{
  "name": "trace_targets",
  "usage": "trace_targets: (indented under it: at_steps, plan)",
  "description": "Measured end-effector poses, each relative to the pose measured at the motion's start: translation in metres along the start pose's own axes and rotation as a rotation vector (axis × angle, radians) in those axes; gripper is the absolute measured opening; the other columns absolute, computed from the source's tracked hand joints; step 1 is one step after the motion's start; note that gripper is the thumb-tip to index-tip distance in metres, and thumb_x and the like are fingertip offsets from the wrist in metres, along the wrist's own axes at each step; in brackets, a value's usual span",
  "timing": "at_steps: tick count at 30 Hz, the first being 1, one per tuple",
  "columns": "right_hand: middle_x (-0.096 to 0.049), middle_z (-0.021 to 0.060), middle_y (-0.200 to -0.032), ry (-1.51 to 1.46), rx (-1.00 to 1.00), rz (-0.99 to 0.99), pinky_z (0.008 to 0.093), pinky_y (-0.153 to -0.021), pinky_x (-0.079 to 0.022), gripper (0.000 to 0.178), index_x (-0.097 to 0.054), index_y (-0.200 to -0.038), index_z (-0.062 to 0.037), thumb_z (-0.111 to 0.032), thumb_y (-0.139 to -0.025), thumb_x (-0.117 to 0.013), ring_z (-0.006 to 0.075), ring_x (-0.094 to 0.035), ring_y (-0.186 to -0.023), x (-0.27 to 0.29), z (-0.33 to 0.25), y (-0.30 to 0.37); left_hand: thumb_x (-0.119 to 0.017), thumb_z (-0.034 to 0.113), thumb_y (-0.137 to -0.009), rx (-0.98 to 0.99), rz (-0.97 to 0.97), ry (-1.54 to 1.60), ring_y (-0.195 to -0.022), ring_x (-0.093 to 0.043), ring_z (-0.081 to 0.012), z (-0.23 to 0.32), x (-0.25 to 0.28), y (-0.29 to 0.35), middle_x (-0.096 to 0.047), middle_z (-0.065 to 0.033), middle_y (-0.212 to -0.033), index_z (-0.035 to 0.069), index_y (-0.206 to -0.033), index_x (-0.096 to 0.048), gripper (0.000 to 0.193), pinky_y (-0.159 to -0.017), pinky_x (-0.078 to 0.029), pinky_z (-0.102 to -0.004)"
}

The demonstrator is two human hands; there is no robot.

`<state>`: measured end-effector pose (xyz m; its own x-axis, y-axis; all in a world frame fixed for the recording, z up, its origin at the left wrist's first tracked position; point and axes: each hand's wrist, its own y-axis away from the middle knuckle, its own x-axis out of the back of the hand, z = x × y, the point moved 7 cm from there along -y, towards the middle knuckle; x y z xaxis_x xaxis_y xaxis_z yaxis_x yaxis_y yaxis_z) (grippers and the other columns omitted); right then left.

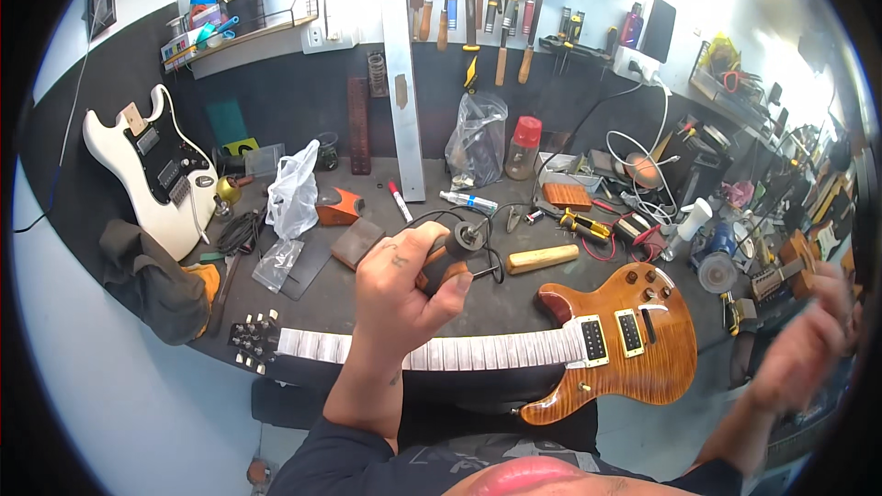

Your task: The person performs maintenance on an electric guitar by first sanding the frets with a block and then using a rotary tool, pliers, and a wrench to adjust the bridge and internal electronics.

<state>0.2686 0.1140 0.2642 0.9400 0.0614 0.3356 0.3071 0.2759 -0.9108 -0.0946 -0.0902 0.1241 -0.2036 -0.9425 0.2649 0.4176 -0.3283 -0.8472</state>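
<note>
Nearest: amber guitar (663, 354) lies face up along the near edge of the dark bench (501, 305), body right, black headstock (254, 342) left. 2 pickups; pale strips between frets on the neck (459, 353).

Left hand (402, 289) above the neck, fingers curled around a dark tool (462, 241) with a round end; exact kind unclear. Right hand (808, 340) off to the right, beyond the guitar body, motion-blurred; can't tell if its fingers are apart or gripping.

Mid-bench: pale wooden handle (542, 259) just behind the guitar, 1 brown block (356, 244) left of the tool, 2 markers, yellow-black pliers (588, 226).

Far: white guitar body (156, 174) at left, red-capped bottle (523, 149), clear plastic bag (477, 142), metal straightedge (401, 115) against the wall, hanging files (501, 14).
</note>
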Motion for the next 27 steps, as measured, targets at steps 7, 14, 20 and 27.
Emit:
trace_targets:
  at_steps: [7, 14, 20, 27]
  plan:
    - [-0.068, 0.0128, -0.108, 0.257, -0.964, -0.284, 0.0388, -0.099, -0.049, 0.019, -0.065, -0.111, 0.0019, -0.008, -0.094, -0.066, 0.0273, -0.064, -0.107, -0.013, 0.107, 0.225, -0.081, 0.025, -0.084, 0.007, 0.016, 0.125, -0.065, -0.061, -0.0183, -0.011, -0.003, 0.000, -0.069, -0.0049, -0.083, 0.001, -0.115, -0.070, 0.041, -0.067, -0.050, -0.0325]
    - [-0.067, 0.0052, -0.101, 0.049, -1.417, -0.166, 0.0336, -0.091, -0.051, 0.015, -0.066, -0.110, 0.0001, -0.014, -0.104, -0.064, 0.0164, -0.062, -0.099, -0.029, 0.126, 0.358, -0.078, 0.024, -0.091, 0.083, 0.042, 0.291, -0.062, -0.048, -0.0069, -0.024, -0.009, 0.001, -0.063, -0.0012, -0.079, -0.003, -0.115, -0.070, 0.037, -0.055, -0.040, -0.0244]
    - [-0.065, 0.0030, -0.101, -0.006, -1.363, -0.075, 0.0297, -0.092, -0.048, 0.022, -0.066, -0.112, -0.0009, -0.021, -0.110, -0.058, 0.0119, -0.058, -0.098, -0.024, 0.131, 0.371, -0.077, 0.026, -0.092, 0.082, 0.065, 0.266, -0.062, -0.045, -0.0054, -0.030, -0.010, 0.005, -0.062, 0.0009, -0.078, -0.003, -0.116, -0.071, 0.038, -0.055, -0.036, -0.0239]
    - [-0.066, 0.0024, -0.103, -0.114, -1.415, 0.015, 0.0296, -0.095, -0.047, 0.023, -0.066, -0.111, -0.0002, -0.021, -0.110, -0.057, 0.0128, -0.058, -0.100, -0.024, 0.128, 0.374, -0.075, 0.025, -0.094, 0.115, 0.061, 0.275, -0.060, -0.046, -0.0040, -0.026, -0.010, 0.003, -0.059, 0.0031, -0.074, -0.004, -0.118, -0.070, 0.038, -0.055, -0.036, -0.0232]
